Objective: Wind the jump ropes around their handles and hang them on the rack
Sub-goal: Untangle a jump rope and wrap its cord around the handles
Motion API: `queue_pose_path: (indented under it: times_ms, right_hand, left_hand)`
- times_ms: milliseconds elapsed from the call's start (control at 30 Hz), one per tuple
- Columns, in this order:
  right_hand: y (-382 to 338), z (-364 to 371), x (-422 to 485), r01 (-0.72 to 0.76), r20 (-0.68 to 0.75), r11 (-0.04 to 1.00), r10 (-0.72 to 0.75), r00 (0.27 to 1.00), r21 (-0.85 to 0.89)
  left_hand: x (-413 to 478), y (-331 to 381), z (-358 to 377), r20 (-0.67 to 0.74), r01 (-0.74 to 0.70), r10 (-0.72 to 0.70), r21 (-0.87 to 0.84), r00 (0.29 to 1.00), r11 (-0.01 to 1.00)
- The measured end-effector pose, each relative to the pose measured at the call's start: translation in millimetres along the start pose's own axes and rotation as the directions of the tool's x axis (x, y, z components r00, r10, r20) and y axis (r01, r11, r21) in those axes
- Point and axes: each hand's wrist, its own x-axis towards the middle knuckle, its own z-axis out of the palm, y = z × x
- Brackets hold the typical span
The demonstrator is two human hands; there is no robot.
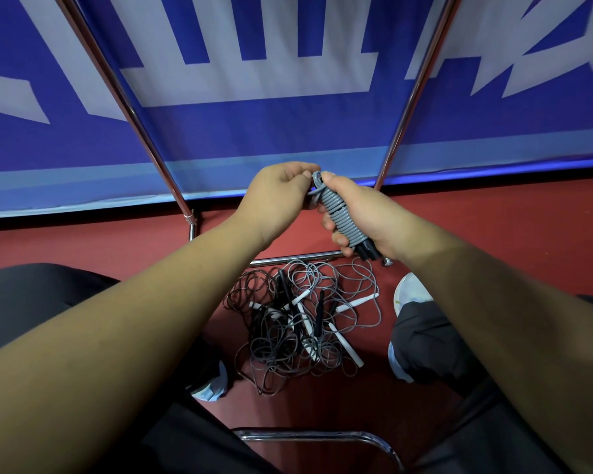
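Peering down, half-saw handles [350, 352] buried in tangled ropes [288, 350], lower centre. Mid-frame, clasped wound jump rope [339, 217] in right hand [365, 217], slanting upper left to lower right; pinched its top loop, fingertips hidden, with left hand [278, 196].

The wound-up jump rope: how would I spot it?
Find the big blue banner behind the metal rack; below it two hands meet. The right hand grips the wound jump rope while the left hand pinches its end. Unlike the loose tangled ropes heaped below, its grey cord is tightly coiled, with black handle tips showing.
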Motion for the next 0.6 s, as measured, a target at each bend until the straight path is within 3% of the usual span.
queue_pose_path:
  times_ms: [267, 467, 600]
  right_hand:
    - [5.6, -0.7, 4.4, 0.022, -0.060, 0.999, -0.024, 0.998, -0.034]
    - [8.3, 1.7, 4.5, 0.037, -0.105, 0.999, -0.041, 0.994, -0.037]
    - [8.3, 5.5, 3.3, 0.030, -0.116, 1.000, -0.031, 0.993, -0.007]
  left_hand:
    - [1.7, -4.0, -2.6, 0.026, -0.015, 0.015, 0.008, 1.000, 1.000]
    - [1.0, -1.8, -0.7, -0.026, -0.052, 0.059, 0.210, 0.998, 0.976]
    - [1.2, -0.8, -1.7, -0.043, -0.119, 0.134, 0.254, 0.990, 0.960]
